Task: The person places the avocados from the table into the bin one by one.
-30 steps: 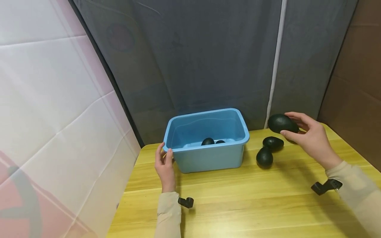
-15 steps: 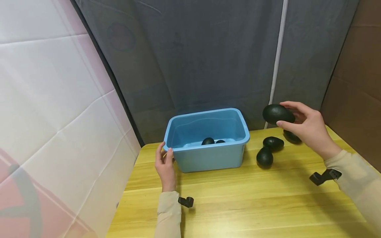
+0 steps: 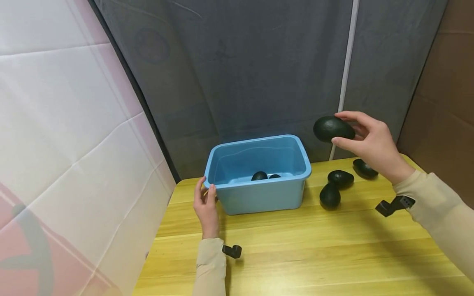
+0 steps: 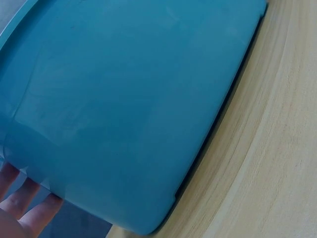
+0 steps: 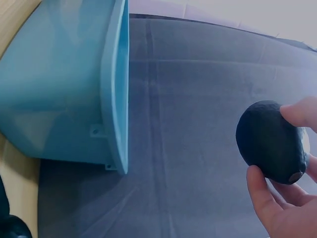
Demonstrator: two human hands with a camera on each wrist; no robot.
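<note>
My right hand (image 3: 364, 137) holds a dark green avocado (image 3: 332, 128) in the air, above and to the right of the blue plastic bin (image 3: 237, 195). In the right wrist view the avocado (image 5: 271, 142) sits between thumb and fingers, with the bin's rim (image 5: 118, 84) to the left. My left hand (image 3: 205, 201) grips the bin's front left corner. Its fingers (image 4: 22, 206) show at the bin wall (image 4: 129, 99) in the left wrist view. Two avocados (image 3: 259, 176) lie inside the bin.
Three more avocados lie on the wooden table (image 3: 296, 246) right of the bin: one upright (image 3: 329, 195), one behind it (image 3: 340, 178), one further right (image 3: 365, 168). A grey curtain hangs behind, a white sheet on the left, brown board on the right.
My right hand has lifted the avocado up and to the left, toward the bin. An avocado it hid on the table now shows. The left hand has not moved.
</note>
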